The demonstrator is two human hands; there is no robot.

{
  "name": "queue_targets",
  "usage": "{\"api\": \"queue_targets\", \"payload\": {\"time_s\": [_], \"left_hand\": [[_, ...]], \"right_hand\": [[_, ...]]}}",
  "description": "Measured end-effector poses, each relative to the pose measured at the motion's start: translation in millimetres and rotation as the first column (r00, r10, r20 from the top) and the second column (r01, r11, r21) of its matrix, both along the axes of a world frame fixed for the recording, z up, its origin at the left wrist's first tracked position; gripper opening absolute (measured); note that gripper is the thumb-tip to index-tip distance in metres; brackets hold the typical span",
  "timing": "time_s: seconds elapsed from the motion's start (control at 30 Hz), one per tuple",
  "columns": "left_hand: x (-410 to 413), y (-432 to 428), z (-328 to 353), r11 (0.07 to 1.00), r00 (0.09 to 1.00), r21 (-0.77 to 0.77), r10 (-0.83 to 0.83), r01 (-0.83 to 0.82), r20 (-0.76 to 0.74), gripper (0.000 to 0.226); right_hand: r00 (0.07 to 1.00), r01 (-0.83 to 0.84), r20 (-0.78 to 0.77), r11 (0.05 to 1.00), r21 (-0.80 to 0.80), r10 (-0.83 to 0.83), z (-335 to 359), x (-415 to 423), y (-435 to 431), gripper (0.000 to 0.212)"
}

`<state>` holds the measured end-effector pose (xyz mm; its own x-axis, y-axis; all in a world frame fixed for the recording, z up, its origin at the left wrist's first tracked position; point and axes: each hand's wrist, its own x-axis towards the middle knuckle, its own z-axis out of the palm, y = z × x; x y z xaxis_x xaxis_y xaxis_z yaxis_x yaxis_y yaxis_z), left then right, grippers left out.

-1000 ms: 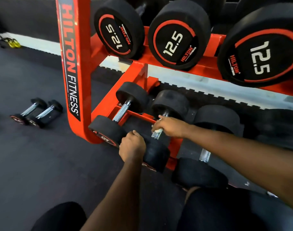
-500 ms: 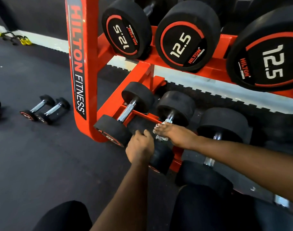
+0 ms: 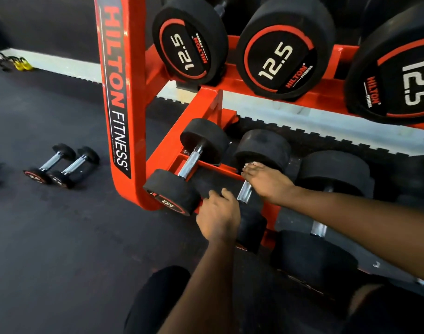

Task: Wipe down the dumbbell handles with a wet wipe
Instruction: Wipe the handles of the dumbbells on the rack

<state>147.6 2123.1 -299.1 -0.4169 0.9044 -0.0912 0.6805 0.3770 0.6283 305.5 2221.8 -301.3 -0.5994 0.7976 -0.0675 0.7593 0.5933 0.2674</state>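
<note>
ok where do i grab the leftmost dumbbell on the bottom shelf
Take the leftmost dumbbell by its chrome handle, from above: it lies front to back, bare between two wide heads, with the rack frame on its left and the next dumbbell on its right.

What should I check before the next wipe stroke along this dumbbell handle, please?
1. Left hand grips the middle dumbbell by its near head: ok.
2. Right hand lies flat over the far end of the handle: ok.
3. Wet wipe under the right hand: cannot tell, hidden.
4. Near part of the handle wiped: cannot tell; bare chrome shows.
5. Dumbbell seated on the bottom tier of the orange rack: ok.
</note>
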Motion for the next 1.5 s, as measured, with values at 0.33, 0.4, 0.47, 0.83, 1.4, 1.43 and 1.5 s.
{"api": "queue_targets", "payload": {"time_s": [0.33, 0.4, 0.47, 0.83, 1.4, 1.43, 1.5], "left_hand": [[-16.7, 7.7, -1.7, 0.981, 0.983, -0.092, -0.161, 0.169, 0.084, 0.05], [-21.1, 11.3, -0.9, 0.978, 0.98, -0.113, -0.162, 0.175, 0.117, 0.051], [-22.3, 10.8, -1.2, 0.983, 0.98, -0.105, -0.138, 0.153, 0.141, 0.05], [-25.9, 7.4, -2.4, 0.988, 0.961, -0.063, -0.118, 0.138, 0.249, 0.051], [-21.4, 9.7, -2.6, 0.989, 0.981, -0.075, -0.118, 0.131, 0.154, 0.042], [-21.4, 9.7, -2.3, 0.989, 0.98, -0.074, -0.116, 0.129, 0.161, 0.042], [-20.8, 9.9, -1.0, 0.99, 0.979, -0.072, -0.11, 0.124, 0.17, 0.041]], "right_hand": [[0.996, 0.081, -0.043, 0.996, -0.032, -0.082, -0.8, 2.9, -32.9, 0.063], [0.996, 0.08, -0.034, 0.995, -0.062, -0.082, 2.7, -7.4, -13.5, 0.057], [0.998, 0.054, 0.014, 0.998, -0.04, -0.053, 8.7, -19.5, 1.7, 0.048], [0.12, 0.288, -0.757, 0.753, -0.592, -0.642, -38.7, -29.0, -55.4, 0.05], [-0.585, -0.236, -0.227, 0.431, -0.871, -0.779, -0.5, -67.3, -7.6, 0.066], [-0.648, -0.217, -0.19, 0.417, -0.883, -0.738, -0.7, -67.8, 1.0, 0.068], [-0.671, -0.158, -0.201, 0.403, -0.902, -0.714, 1.6, -66.2, 2.7, 0.049]]}}
